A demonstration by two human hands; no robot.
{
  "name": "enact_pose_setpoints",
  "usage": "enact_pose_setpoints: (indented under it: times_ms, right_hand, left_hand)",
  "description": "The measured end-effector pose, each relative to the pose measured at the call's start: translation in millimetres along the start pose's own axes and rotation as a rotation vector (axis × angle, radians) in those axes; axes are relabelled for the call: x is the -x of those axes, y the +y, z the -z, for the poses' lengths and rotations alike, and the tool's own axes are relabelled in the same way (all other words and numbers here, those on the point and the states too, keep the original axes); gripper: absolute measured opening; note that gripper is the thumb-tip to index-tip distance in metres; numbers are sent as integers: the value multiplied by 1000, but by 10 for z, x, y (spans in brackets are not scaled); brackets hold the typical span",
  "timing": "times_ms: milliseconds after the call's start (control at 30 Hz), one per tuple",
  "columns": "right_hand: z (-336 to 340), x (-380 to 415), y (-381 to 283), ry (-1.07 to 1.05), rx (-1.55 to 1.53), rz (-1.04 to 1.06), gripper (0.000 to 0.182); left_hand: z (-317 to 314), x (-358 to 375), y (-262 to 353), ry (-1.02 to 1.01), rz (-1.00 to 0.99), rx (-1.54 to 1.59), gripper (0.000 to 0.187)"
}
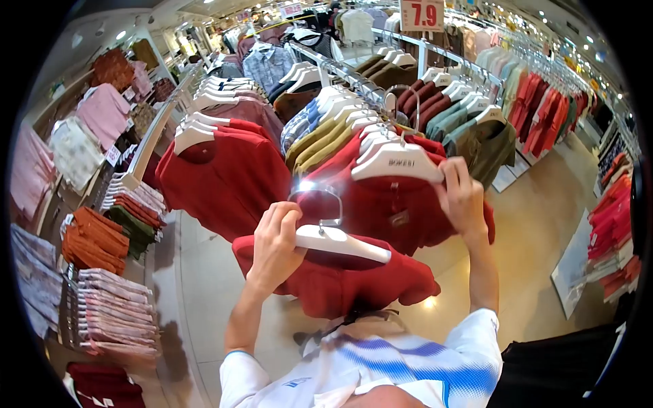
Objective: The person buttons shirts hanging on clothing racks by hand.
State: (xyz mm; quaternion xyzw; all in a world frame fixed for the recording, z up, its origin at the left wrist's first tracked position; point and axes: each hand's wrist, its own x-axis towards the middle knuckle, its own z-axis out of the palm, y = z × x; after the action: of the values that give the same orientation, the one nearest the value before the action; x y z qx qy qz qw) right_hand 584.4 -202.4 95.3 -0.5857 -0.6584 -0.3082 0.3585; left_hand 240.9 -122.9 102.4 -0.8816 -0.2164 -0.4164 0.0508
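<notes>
My left hand is closed round one end of a white hanger with a metal hook. A red garment hangs from it close in front of my body, off the rack. My right hand is up at the rack, its fingers closed at the right end of another white hanger with printed lettering. That hanger carries a red top with a small tag at its neckline. More white hangers stand in line right behind it.
Mustard tops and other red tops hang on the metal rack ahead. A price sign stands above it. Folded and hung clothes line the left wall. Red garments hang at the far right. Pale tiled floor lies between.
</notes>
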Motion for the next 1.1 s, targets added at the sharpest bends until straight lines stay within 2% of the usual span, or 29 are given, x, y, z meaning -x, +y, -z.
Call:
enact_pose_setpoints:
  times_ms: [33,100,267,333,400,433,500,533,600,667,733,833,900,1000,1100]
  right_hand:
    - [81,26,-168,-38,-17,-17,34]
    - [169,43,-459,-72,34,21,35]
    - [156,48,-927,-136,-185,34,29]
    - [148,77,-1088,-219,-319,41,29]
    - [48,96,-1126,-255,-414,34,30]
    - [38,86,-1121,-260,-418,22,30]
    - [34,6,-1044,-321,-702,85,33]
    - [35,-34,-967,-326,-695,69,33]
    - [15,-141,-726,-399,-987,11,37]
    - [-294,-187,-257,-165,-580,-48,41]
    - [-529,-245,140,2,-57,-17,42]
    - [-901,-129,498,-59,-93,-14,40]
    - [-1085,-116,596,-28,-74,-13,38]
    - [-1197,-84,659,5,-44,-2,33]
    - [-1159,-101,675,-8,-157,-24,32]
  left_hand:
    - [-19,13,6,-19,14,-3,67]
    - [-76,9,55,6,40,0,65]
    - [-195,112,-12,33,108,78,72]
    - [-162,169,-50,25,167,42,66]
    - [-150,289,-187,-7,154,43,59]
    - [-133,292,-192,55,107,19,53]
    - [-32,400,-214,23,109,-29,55]
    - [14,446,-224,30,110,-50,55]
    - [127,521,-234,28,160,-38,54]
    - [250,552,-218,30,171,-69,53]
    - [336,623,-236,26,181,-98,51]
    - [399,680,-226,34,150,-198,49]
    - [416,681,-209,32,144,-206,49]
    - [402,778,-249,45,152,-206,50]
    - [433,814,-239,52,147,-251,51]
